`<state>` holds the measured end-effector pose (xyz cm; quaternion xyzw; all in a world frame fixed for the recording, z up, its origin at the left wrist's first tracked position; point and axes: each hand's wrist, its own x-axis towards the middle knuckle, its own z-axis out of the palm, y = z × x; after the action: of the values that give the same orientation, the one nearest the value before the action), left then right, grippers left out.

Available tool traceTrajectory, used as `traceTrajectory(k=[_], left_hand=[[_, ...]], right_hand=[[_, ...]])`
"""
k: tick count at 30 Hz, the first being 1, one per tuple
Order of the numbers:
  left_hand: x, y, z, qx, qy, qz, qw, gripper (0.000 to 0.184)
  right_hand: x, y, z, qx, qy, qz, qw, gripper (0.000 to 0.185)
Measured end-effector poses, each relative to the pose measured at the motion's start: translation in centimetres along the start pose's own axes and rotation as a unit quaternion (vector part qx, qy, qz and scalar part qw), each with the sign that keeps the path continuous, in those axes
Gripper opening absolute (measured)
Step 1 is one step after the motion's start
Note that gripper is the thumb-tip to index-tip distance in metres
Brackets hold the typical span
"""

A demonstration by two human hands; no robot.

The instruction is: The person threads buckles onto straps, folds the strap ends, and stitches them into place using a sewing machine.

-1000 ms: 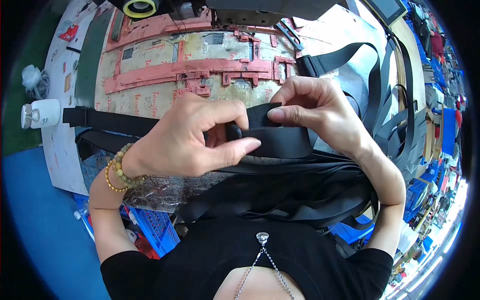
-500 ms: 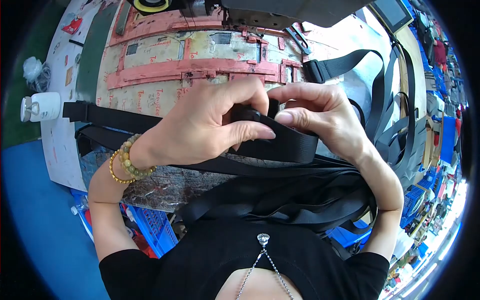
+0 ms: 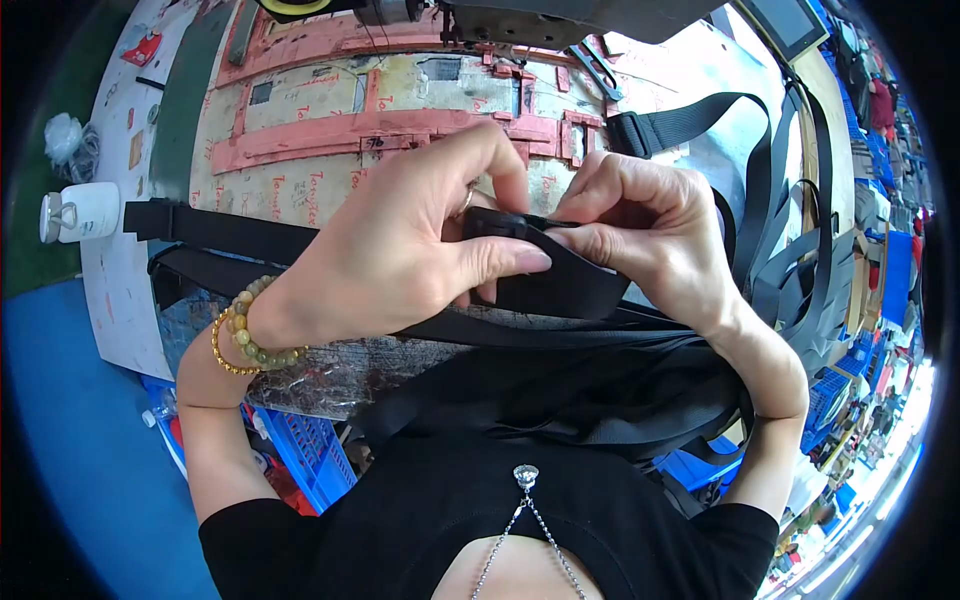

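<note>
My left hand [image 3: 390, 245] grips a black plastic buckle [image 3: 497, 222] with its thumb along the near side. Black webbing strap [image 3: 565, 285] runs from this buckle and sags in a loop below my hands. Pinched between thumb and fingertips, the strap's upper part by the buckle is held in my right hand [image 3: 655, 220]. Whether its end passes through a slot is hidden by my fingers. Beyond my right hand lies another strap with a black slide buckle [image 3: 628, 134]. More webbing [image 3: 240, 232] extends left under my left wrist.
A machine head [image 3: 560, 22] overhangs the far edge of the work surface, which carries red strips [image 3: 290, 140]. Thread snips [image 3: 596, 72] lie near it. Piled black webbing [image 3: 600, 390] hangs against my lap. A white bottle [image 3: 90, 212] stands left; a blue crate [image 3: 312, 455] sits below.
My right fingers have curled in from a stretched position and pinch the strap closer to the buckle. My left index finger has lifted slightly, and more of the buckle's top shows.
</note>
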<state>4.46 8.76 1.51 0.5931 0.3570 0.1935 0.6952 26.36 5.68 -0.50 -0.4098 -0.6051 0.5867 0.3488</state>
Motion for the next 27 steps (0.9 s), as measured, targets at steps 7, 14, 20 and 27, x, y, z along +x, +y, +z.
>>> traceTrajectory(k=[7, 14, 20, 27], left_hand=[[-0.2, -1.6, -0.9, 0.147, -0.032, 0.076, 0.986, 0.028], [0.3, -1.8, 0.6, 0.010, 0.064, 0.111, 0.992, 0.021], [0.9, -1.8, -0.2, -0.016, 0.095, 0.088, 0.991, 0.017], [1.4, -2.4, -1.1, -0.041, 0.020, 0.096, 0.994, 0.016]], right_hand=[[1.0, -1.9, -0.1, -0.068, -0.059, 0.084, 0.992, 0.005], [1.7, -1.5, -1.1, -0.094, -0.103, 0.122, 0.983, 0.012], [1.9, -4.2, -0.9, 0.001, -0.067, 0.235, 0.970, 0.015], [1.4, -1.1, -1.0, -0.009, -0.020, 0.153, 0.988, 0.016]])
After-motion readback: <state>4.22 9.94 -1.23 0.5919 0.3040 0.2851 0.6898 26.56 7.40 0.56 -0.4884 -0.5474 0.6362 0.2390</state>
